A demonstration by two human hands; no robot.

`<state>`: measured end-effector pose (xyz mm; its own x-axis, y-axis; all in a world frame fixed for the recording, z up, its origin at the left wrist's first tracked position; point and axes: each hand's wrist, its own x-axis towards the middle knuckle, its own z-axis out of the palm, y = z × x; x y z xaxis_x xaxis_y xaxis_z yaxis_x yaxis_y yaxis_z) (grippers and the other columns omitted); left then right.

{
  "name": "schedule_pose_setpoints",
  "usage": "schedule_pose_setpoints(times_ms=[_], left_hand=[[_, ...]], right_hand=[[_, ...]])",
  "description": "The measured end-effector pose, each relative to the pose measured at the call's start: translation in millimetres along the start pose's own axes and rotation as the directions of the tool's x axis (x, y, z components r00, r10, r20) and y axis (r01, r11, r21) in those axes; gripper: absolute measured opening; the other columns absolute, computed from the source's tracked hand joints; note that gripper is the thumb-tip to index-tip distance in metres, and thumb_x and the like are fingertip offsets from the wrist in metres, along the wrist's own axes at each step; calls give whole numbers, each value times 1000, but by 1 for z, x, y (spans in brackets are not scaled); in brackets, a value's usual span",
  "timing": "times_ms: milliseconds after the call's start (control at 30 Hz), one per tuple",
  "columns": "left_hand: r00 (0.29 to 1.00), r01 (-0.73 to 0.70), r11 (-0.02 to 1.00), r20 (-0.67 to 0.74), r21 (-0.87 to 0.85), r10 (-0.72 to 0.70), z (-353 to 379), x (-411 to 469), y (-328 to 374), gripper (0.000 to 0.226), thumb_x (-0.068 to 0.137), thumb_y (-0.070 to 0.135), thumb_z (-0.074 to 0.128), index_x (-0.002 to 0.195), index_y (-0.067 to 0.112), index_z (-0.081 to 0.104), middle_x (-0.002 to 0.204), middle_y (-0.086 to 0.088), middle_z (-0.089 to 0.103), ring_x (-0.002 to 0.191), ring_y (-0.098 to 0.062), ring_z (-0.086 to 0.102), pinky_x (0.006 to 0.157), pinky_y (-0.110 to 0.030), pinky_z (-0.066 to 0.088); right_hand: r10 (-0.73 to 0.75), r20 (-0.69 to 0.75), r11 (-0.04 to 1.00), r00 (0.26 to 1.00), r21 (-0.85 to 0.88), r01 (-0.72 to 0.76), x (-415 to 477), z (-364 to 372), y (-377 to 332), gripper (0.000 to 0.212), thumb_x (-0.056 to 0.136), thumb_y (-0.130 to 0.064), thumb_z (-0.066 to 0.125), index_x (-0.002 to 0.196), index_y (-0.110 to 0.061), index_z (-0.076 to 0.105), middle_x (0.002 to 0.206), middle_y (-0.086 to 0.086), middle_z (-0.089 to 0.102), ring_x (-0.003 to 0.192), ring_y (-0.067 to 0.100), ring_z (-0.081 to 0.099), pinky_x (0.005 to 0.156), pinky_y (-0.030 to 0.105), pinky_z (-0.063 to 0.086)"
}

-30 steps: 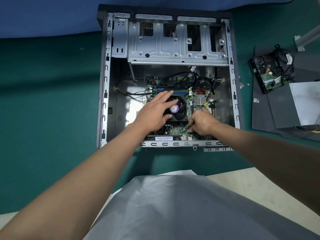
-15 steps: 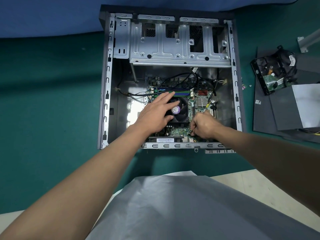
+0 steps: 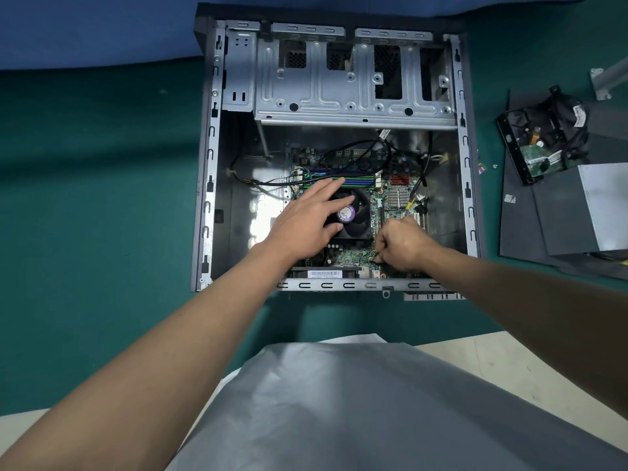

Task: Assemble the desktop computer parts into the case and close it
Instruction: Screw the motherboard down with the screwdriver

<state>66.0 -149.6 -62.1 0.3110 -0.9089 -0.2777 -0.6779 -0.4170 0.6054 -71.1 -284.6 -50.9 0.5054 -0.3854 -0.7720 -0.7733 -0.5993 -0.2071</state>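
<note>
Head view: the opened case [image 3: 209, 164] lies on the green table [image 3: 85, 198], with the motherboard [image 3: 348, 258] inside it. The left hand [image 3: 306, 220] rests flat on the cooler fan [image 3: 361, 212], its grip spread and empty. The right hand [image 3: 402, 246], grip curled tight, pinches a small connector [image 3: 375, 255] at the board's near edge.

Case [image 3: 208, 164] lies open side up, entry from above. Drive cage [image 3: 339, 96] roofs far end. Bare case floor [image 3: 243, 212] left of motherboard [image 3: 346, 258] is widest gap. Black cables [image 3: 356, 146] loop over far board. Left hand [image 3: 306, 222] flat on fan [image 3: 356, 215], right hand [image 3: 402, 246] pinching small connector [image 3: 376, 256] at near edge; narrow gap between 2 hands. Counter [image 3: 102, 205] open left of case; hard drive [image 3: 540, 147] and side panel [image 3: 530, 226] crowd right.
</note>
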Motion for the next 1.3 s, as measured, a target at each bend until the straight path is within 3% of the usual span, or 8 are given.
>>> schedule_pose_setpoints(times_ms=[600, 733, 800, 933, 1067, 1167, 1233, 1300], left_hand=[[1000, -4, 1000, -2, 8, 4, 2, 0, -2, 56, 96, 25, 59, 148, 24, 38, 161, 6, 16, 148, -12, 8, 121, -37, 14], [1000, -9, 999, 15, 46, 8, 0, -2, 0, 57, 95, 27, 59, 148, 25, 37, 161, 6, 16, 148, -12, 7, 120, -38, 16], [999, -4, 998, 37, 60, 2, -2, -1, 1, 57, 96, 28, 58, 148, 25, 36, 161, 6, 16, 148, -13, 8, 121, -40, 15], [997, 55, 991, -56, 122, -49, -10, 4, 14, 43, 98, 27, 53, 141, 22, 49, 153, 1, 38, 142, -20, 31, 116, -36, 23], [965, 8, 984, -259, 180, 39, -19, 16, 43, 33, 96, 17, 51, 128, 16, 61, 126, -1, 64, 116, -23, 54, 97, -38, 44], [959, -42, 988, -272, 149, 82, -24, 33, 61, 36, 96, 16, 53, 132, 16, 58, 131, 0, 60, 119, -22, 52, 97, -39, 45], [970, -52, 991, -231, 121, 79, -24, 43, 67, 43, 96, 18, 53, 139, 18, 50, 142, 2, 51, 127, -20, 45, 101, -39, 42], [981, -81, 987, -163, 136, 103, -26, 52, 70, 54, 95, 15, 55, 146, 21, 39, 153, 4, 35, 132, -19, 37, 103, -38, 40]], right_hand=[[-8, -67, 1000, 998, -19, 7, 6, 0, 0, 12, 87, -3, 63, 76, -8, 62, 100, 10, 62, 92, 21, 62, 88, 34, 52], [18, -90, 995, 996, -98, -27, -3, -3, -1, 19, 85, -13, 71, 74, -8, 56, 84, 7, 59, 72, 13, 58, 50, 16, 41], [96, -143, 995, 985, 43, -90, -5, -7, -1, 19, 87, -12, 68, 75, -7, 55, 80, 7, 61, 60, 11, 54, 42, 14, 38], [440, -299, 709, 847, 694, -123, 1, -24, -2, 41, 90, -25, 65, 119, -2, 49, 94, 13, 64, 67, 21, 64, 69, 38, 59], [530, -261, 494, 807, 868, -44, 9, -26, -13, 72, 90, -21, 63, 146, -15, 18, 132, 18, 46, 97, 34, 65, 82, 46, 56], [488, -170, 209, 856, 975, 75, 15, -25, -12, 42, 96, -12, 55, 133, -21, 36, 114, 7, 54, 79, 20, 67, 62, 31, 59], [469, -196, 235, 861, 968, 92, 15, -25, -8, 9, 97, -12, 54, 102, -18, 50, 87, 5, 63, 62, 13, 61, 50, 23, 51], [440, -243, 327, 864, 940, 98, 11, -23, -6, 16, 97, -13, 54, 81, -15, 55, 67, 2, 61, 52, 12, 54, 49, 26, 49]])
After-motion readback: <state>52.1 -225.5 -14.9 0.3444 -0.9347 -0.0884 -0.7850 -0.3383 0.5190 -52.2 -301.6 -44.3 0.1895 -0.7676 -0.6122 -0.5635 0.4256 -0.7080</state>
